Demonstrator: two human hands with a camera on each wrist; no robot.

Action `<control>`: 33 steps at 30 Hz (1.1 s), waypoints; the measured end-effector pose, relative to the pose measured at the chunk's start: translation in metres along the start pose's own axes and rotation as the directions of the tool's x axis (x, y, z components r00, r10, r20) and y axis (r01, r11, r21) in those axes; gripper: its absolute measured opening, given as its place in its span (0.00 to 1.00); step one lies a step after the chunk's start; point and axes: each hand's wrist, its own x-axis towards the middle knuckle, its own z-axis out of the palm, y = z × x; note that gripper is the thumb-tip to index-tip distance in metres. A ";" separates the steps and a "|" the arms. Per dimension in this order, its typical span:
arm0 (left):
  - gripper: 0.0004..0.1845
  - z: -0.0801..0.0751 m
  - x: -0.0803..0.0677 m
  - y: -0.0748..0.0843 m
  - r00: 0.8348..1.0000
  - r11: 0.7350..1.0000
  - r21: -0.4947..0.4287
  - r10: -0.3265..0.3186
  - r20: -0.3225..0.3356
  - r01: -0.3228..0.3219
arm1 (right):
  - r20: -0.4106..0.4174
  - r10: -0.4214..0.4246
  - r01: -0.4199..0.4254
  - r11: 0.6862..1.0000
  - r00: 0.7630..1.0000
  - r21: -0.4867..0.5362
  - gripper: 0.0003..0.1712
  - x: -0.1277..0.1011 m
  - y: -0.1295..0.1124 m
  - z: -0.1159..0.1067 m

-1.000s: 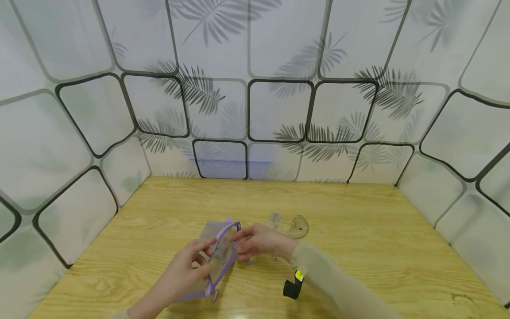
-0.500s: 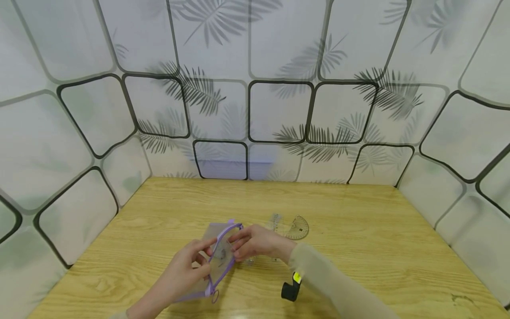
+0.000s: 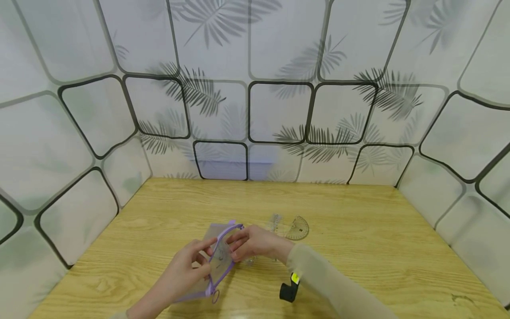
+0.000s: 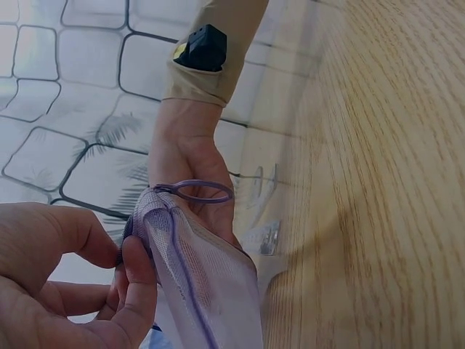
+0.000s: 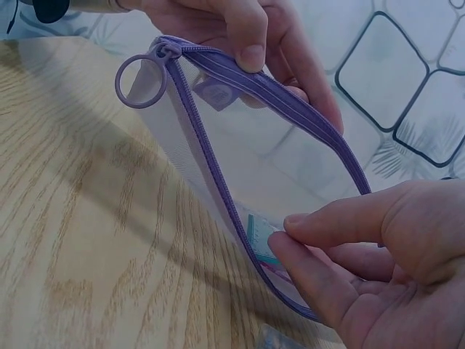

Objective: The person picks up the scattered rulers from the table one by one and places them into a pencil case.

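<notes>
A see-through mesh pouch (image 3: 208,234) with purple zipper edging stands with its mouth open towards the right. My left hand (image 3: 189,266) pinches one side of the mouth between thumb and fingers. At the opposite side, my right hand (image 3: 255,243) has its fingers at the opening, thumb and forefinger close together with nothing visible between them. A flat clear piece with a teal edge (image 5: 256,236) shows inside the pouch, just past these fingertips in the right wrist view. A purple ring pull (image 5: 141,81) hangs at one zipper end.
Beyond my right hand, a clear protractor (image 3: 299,228) and a clear ruler (image 3: 276,220) lie on the wooden table (image 3: 358,248). A black camera (image 3: 288,291) is fixed at my right sleeve. Patterned curtains (image 3: 279,110) surround the table.
My right hand has shifted slightly left, its fingers further into the pouch mouth. The clear piece at the opening has slid deeper inside. My left hand keeps its hold.
</notes>
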 end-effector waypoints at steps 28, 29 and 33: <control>0.33 0.001 -0.001 -0.002 1.000 0.999 -0.025 -0.023 0.002 0.023 | 0.068 -0.056 0.058 0.998 0.996 -0.020 0.28 -0.010 0.005 -0.014; 0.33 0.001 -0.001 -0.002 1.000 0.999 -0.025 -0.023 0.003 0.023 | 0.067 -0.056 0.058 0.998 0.996 -0.023 0.28 -0.011 0.005 -0.014; 0.33 0.001 -0.001 -0.002 1.000 1.000 -0.023 -0.021 0.004 0.021 | 0.079 -0.072 0.075 0.996 0.994 -0.046 0.28 -0.013 0.004 -0.015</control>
